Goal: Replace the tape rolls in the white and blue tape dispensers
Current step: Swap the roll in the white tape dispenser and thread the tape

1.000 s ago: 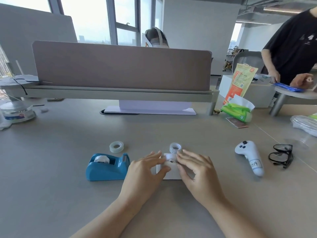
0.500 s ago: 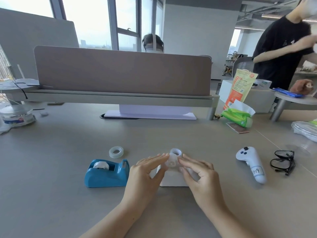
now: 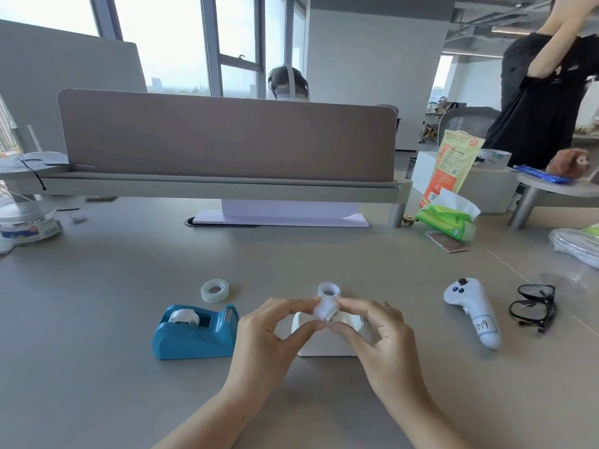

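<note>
we see left hand and right hand both pinching a small white tape roll | roll is lifted just above white dispenser | blue dispenser at left | spare rolls and behind on desk

Bright windows, taupe desk divider, grey desk, white wall

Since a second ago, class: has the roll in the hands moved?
Yes. The roll, pinched by left hand and right hand, has risen out of the white dispenser, which stayed on the desk.
</note>
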`<state>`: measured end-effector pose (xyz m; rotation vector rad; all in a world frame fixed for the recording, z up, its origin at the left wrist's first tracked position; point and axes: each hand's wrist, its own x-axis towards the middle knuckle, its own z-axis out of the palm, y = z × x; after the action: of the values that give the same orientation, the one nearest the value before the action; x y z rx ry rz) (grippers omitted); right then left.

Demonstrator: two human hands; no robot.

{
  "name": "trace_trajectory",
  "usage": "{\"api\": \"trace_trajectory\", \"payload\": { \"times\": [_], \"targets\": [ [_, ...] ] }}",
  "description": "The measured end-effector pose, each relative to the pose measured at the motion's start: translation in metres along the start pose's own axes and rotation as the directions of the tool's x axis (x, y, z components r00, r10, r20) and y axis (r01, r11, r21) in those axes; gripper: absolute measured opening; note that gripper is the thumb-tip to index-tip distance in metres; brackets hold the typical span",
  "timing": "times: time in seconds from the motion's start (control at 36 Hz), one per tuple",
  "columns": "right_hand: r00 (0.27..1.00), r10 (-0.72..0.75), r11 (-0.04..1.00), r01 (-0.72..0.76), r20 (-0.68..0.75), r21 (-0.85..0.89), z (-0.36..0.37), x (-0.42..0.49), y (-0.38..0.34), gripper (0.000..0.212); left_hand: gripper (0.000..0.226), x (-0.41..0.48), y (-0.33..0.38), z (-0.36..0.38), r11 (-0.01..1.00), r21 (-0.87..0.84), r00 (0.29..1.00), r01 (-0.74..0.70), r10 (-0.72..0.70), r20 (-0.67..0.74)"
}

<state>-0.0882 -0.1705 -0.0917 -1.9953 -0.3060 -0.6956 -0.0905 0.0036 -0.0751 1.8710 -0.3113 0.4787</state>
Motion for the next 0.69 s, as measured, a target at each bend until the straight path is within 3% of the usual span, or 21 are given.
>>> {"api": "trace_trajectory", "payload": {
  "times": [0.31, 0.53, 0.69],
  "targets": [
    [0.998, -0.059, 0.995, 0.058, -0.014, -0.079, -0.0003, -0.0005, 0.0042, 0.035, 0.020, -0.0004, 0.0041, 0.0006, 0.990, -0.094, 0.993, 0.107, -0.103, 0.052],
    [0.987, -0.141, 0.985, 0.134, -0.072, -0.105, -0.0033, -0.0009, -0.0036, 0.026, 0.019, -0.0004, 0.0086, 0.0006, 0.954, -0.213, 0.975, 0.210, -0.188, 0.119],
    [0.974, -0.208, 0.973, 0.196, -0.093, -0.125, -0.0045, -0.0012, -0.0047, 0.028, 0.019, 0.0019, 0.0094, -0.0009, 0.941, -0.275, 0.978, 0.199, -0.173, 0.116]
  ]
}}
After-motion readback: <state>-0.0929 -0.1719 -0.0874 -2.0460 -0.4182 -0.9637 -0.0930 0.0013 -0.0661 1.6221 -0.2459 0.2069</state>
